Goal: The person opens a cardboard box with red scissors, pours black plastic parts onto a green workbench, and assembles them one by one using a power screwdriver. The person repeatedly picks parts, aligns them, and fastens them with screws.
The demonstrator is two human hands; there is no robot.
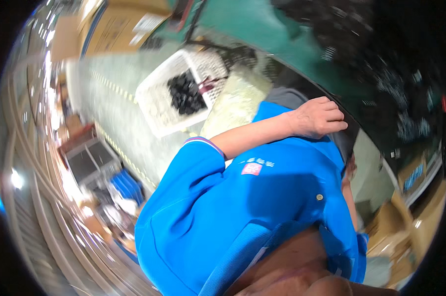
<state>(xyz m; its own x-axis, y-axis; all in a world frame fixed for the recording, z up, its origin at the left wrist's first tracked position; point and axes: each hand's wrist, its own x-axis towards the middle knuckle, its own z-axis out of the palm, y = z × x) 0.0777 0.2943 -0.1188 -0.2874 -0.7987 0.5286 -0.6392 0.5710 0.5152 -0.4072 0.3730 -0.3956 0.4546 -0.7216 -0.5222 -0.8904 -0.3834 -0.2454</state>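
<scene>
My left hand (319,118) lies across the front of my blue shirt, close to the edge of the green worktable (252,24). Its fingers are curled in, and whatever they may hold is hidden beneath them. Low at my right side, my right hand (350,170) is mostly hidden behind the shirt; its fingers cannot be made out. On the worktable's right part lie many dark pieces (390,89), blurred and too unclear to name.
Left of the table, a white plastic basket (151,116) holds black pieces (186,93). A large cardboard box (119,29) stands beyond it. Grey crates (92,160) and a blue item (127,186) are farther left. An open carton (388,222) sits at the lower right.
</scene>
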